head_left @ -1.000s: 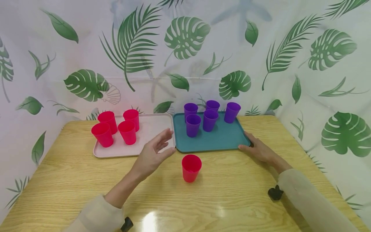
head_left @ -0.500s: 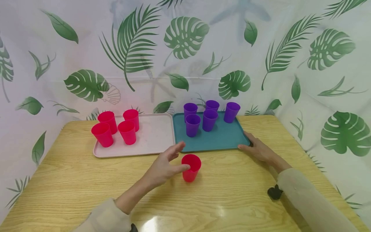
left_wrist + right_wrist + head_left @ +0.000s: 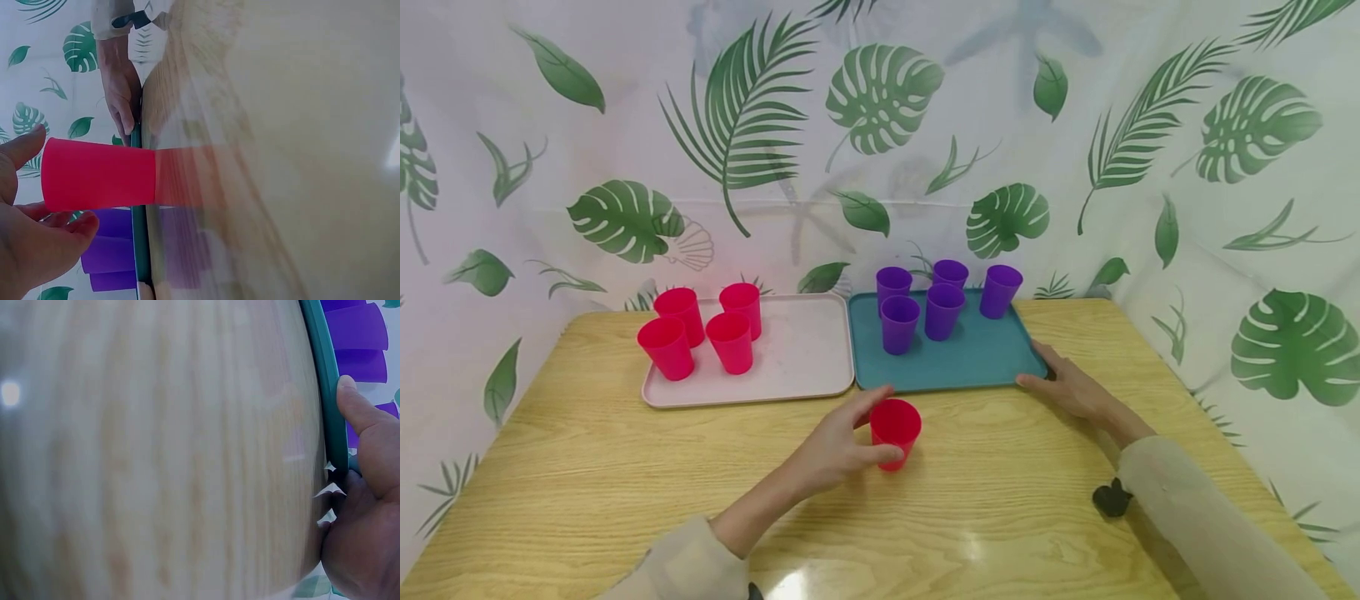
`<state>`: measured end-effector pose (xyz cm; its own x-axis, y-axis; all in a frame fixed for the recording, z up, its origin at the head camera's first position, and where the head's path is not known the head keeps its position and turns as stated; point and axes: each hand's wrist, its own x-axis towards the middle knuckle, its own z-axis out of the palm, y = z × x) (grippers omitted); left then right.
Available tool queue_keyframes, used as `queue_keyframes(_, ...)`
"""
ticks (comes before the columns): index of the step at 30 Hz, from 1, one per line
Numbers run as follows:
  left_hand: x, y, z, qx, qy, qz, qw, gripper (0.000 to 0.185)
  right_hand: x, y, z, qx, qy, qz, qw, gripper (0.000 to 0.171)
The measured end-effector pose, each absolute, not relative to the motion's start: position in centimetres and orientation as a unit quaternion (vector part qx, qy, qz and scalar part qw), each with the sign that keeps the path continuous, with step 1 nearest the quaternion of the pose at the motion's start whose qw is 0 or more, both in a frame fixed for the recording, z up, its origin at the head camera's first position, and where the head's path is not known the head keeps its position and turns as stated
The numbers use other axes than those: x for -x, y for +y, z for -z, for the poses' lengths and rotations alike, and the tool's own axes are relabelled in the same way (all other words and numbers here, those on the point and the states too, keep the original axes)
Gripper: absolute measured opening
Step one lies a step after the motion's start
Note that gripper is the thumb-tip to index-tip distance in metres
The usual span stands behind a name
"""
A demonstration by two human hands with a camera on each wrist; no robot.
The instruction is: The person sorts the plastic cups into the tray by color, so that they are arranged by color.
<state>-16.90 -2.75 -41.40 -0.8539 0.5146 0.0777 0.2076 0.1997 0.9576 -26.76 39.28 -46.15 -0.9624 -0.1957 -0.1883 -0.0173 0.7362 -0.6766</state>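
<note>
A red cup [image 3: 895, 425] stands upright on the wooden table in front of the trays. My left hand [image 3: 835, 446] is around its left side, thumb in front and fingers behind; in the left wrist view the thumb and fingers lie either side of its rim, with no firm grip visible. My right hand [image 3: 1071, 392] holds the near right corner of the teal tray [image 3: 977, 367], thumb at the front edge and fingers along the right side. Several purple cups [image 3: 898, 329] stand on that tray.
A pale pink tray [image 3: 805, 350] adjoins the teal one on its left, with several red cups [image 3: 730, 346] on its left half. Behind the wooden table [image 3: 1000, 500] hangs a leaf-patterned cloth [image 3: 880, 200].
My left hand has moved right and toward me, from above the pink tray to around the single red cup. That cup and my right hand have stayed in place.
</note>
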Motion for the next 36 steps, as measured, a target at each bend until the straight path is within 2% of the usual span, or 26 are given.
queue_keyframes(11,16.8,-2.3,42.1,-0.250,0.764,-0.582,0.121,0.076,26.0,38.5,45.3,0.078,0.922,0.361,0.114,0.097)
queue_keyframes(18,16.8,-2.1,42.4,-0.246,0.758,-0.593,0.113,0.070,26.6,39.1,46.1,0.058,0.922,0.363,0.121,0.104)
queue_keyframes(26,16.8,-2.3,41.9,-0.225,0.771,-0.584,0.116,0.071,26.8,39.3,46.2,0.059,0.922,0.363,0.122,0.104)
queue_keyframes(36,17.4,-3.6,40.8,-0.218,0.784,-0.574,0.085,0.068,26.9,39.5,46.4,0.061,0.922,0.362,0.122,0.104)
